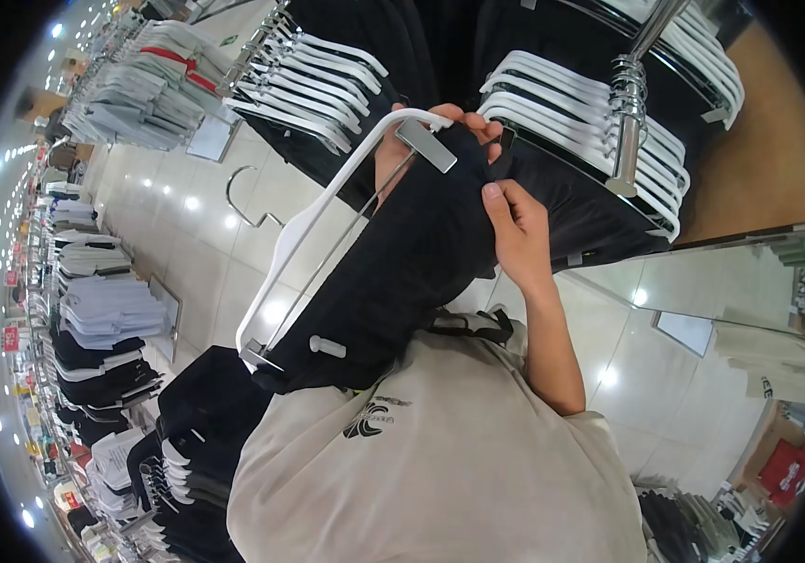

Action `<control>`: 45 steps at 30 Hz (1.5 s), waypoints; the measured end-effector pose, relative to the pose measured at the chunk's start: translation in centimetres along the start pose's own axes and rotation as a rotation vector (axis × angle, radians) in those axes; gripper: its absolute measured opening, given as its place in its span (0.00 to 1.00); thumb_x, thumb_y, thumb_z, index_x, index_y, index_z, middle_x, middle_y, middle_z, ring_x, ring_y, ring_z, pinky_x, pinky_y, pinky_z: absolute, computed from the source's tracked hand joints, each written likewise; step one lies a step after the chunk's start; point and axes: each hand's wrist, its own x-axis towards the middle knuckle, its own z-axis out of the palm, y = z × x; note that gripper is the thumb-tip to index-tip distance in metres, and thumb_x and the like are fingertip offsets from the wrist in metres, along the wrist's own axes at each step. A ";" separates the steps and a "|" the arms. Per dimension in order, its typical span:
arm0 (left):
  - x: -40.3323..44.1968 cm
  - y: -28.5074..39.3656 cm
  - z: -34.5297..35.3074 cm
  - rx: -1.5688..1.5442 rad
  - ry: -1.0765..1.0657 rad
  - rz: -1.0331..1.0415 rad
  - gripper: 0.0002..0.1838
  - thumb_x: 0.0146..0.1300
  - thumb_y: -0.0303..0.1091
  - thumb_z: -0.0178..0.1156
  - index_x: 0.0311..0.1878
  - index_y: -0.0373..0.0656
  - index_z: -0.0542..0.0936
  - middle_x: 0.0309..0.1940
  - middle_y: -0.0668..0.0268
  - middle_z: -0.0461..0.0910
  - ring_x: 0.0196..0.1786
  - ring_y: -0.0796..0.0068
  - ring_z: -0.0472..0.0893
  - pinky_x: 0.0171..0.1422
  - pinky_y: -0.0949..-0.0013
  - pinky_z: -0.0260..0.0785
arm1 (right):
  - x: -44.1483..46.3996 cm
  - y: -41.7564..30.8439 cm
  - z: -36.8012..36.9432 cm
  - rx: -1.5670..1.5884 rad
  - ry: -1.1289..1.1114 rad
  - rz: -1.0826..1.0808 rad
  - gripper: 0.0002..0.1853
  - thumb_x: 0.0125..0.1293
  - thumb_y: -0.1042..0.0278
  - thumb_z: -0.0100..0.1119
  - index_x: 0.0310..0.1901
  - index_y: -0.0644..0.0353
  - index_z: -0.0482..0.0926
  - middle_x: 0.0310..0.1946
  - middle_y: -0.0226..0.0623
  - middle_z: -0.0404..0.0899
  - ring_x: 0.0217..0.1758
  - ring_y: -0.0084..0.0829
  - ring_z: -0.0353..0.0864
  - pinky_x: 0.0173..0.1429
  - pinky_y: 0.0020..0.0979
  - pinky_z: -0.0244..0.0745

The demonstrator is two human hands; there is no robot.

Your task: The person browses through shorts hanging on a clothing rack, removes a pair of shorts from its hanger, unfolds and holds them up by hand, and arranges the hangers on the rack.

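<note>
Black and matt, a garment [393,263] stretches diagonally in front of the wearer's body, its upper end between the two hands. The right hand [522,230] is closed, thumb pressed towards curled fingers, gripping the garment's edge. The left hand [391,159] is partly hidden behind the cloth; its bent fingers show over the top end of the garment and close on it there, beside the hanger's tip.

The white hanger [301,228] runs along the garment's left side, tilted, with its metal hook [230,195] pointing out to the left. One silver clip [427,146] lies against the cloth just beside the left hand; another clip [260,357] sits at the lower corner, near a small white tag [329,347] on the garment.

Below is the wearer's beige shirt [459,479], with a dark print on the chest. Just beyond the hands, white hangers [552,94] bearing black clothes hang from a metal rail [629,131], and a second row of white hangers [318,89] stands to the upper left. Farther out, a glossy tiled floor [200,235] reflects the lights, and racks of pale shirts [102,310] line the far left.
</note>
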 end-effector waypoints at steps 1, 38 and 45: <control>-0.3 0.2 0.0 -0.007 0.042 0.028 0.33 0.74 0.59 0.43 0.55 0.34 0.78 0.52 0.48 0.79 0.62 0.47 0.74 0.68 0.47 0.68 | 0.1 0.1 -0.1 0.038 -0.012 0.007 0.15 0.72 0.60 0.57 0.36 0.66 0.80 0.22 0.23 0.72 0.27 0.14 0.66 0.33 0.21 0.61; -4.2 1.2 -2.0 0.309 0.144 -0.413 0.32 0.75 0.59 0.38 0.61 0.41 0.75 0.60 0.49 0.75 0.63 0.56 0.75 0.68 0.59 0.66 | 0.7 -7.2 -9.6 0.222 0.297 0.072 0.14 0.72 0.63 0.56 0.42 0.69 0.80 0.27 0.40 0.82 0.26 0.23 0.80 0.32 0.21 0.72; -8.4 3.0 -3.2 0.259 0.121 0.039 0.38 0.74 0.63 0.34 0.69 0.37 0.65 0.66 0.45 0.69 0.67 0.50 0.72 0.71 0.48 0.64 | 0.2 -10.0 -14.0 0.369 0.693 -0.071 0.15 0.72 0.63 0.57 0.45 0.70 0.81 0.34 0.36 0.82 0.34 0.23 0.80 0.39 0.23 0.74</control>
